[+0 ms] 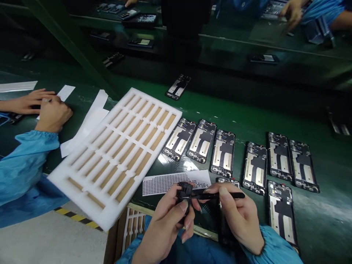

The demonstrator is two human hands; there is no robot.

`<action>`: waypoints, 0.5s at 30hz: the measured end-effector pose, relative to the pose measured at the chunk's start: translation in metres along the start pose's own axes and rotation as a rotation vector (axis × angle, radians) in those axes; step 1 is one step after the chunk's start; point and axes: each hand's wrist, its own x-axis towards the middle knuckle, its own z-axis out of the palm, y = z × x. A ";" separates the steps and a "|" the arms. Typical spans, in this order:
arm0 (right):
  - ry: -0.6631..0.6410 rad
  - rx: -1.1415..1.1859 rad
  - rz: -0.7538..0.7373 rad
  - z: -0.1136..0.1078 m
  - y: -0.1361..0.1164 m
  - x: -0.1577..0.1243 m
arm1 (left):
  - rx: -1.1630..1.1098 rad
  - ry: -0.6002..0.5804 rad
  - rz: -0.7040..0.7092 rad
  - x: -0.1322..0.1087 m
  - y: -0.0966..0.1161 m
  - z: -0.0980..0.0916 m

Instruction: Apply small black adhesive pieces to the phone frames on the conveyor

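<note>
Green workbench [324, 220] here, white foam tray [78, 200] and a row of opened phone frames [254, 168] right beside it. Near the bench edge, left hand [167, 223] pinches a small black phone part [183, 196], right hand [236, 216] pinching black tweezers [222, 195] against it.

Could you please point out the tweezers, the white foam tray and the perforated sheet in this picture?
Black tweezers [229, 195], head view, on the shaft.
White foam tray [73, 194], head view, on its lower rim.
Perforated sheet [170, 183], head view, on its middle.
</note>
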 end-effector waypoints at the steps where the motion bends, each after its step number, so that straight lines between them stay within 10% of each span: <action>1: 0.006 0.004 -0.007 -0.001 0.001 -0.002 | -0.004 -0.008 -0.005 -0.001 0.000 0.002; 15: 0.000 -0.028 -0.223 -0.023 0.003 -0.023 | 0.113 -0.002 -0.015 0.000 -0.016 0.018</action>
